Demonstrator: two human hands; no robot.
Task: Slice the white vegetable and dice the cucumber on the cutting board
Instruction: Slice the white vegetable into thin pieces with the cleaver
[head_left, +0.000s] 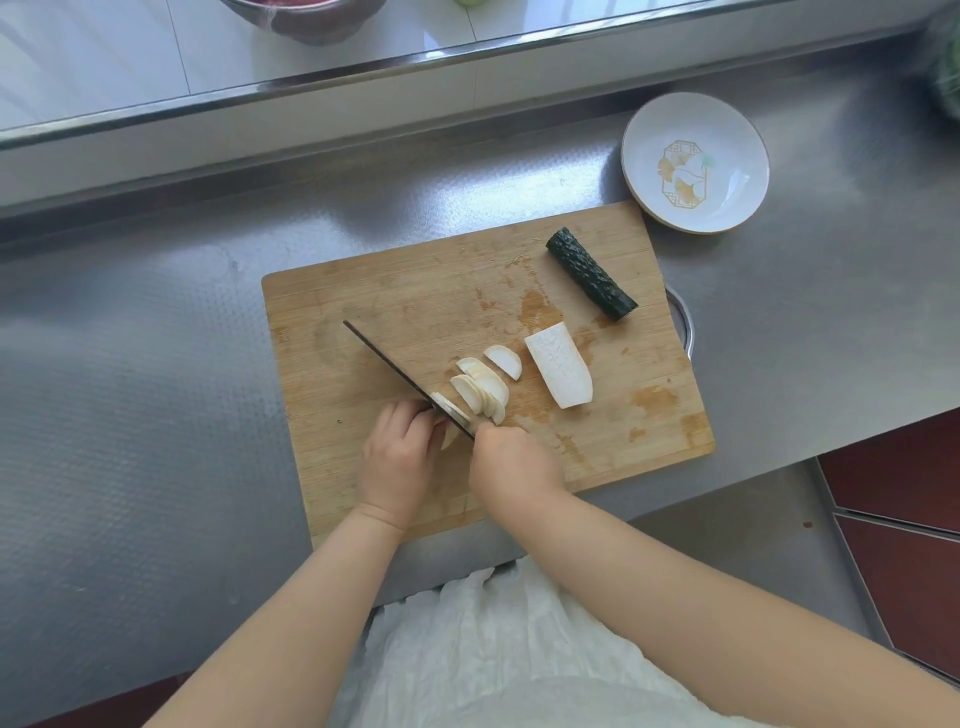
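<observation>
Nearest the body, the right hand (511, 462) curls round the handle of a knife (400, 376), whose dark blade runs away up and to the left across the cutting board (374, 306). Just left of it, the left hand (400, 457) bends its fingers down onto the remaining stub of the white vegetable (449, 435), pinning it against the board; most of that stub is hidden under the fingers and blade. The blade sits between the held stub and the cut slices (480, 389), which lie fanned and overlapping just right of the edge, one slice resting a little apart toward the top.

The relation that matters: the held piece lies on the left side of the blade, right against the left fingertips, so each further cut would have to walk leftward toward those fingers, with little vegetable left to retreat along.

Beyond the slices, a second half of the white vegetable (560, 370) lies flat side up, uncut, its long axis running from upper left to lower right. It sits nearer the right hand. Farther still, near the board's far right corner, the cucumber (589, 273) lies whole, aligned the same way. Past the board, a white plate (696, 161) stands on the steel desk (156, 364).
</observation>
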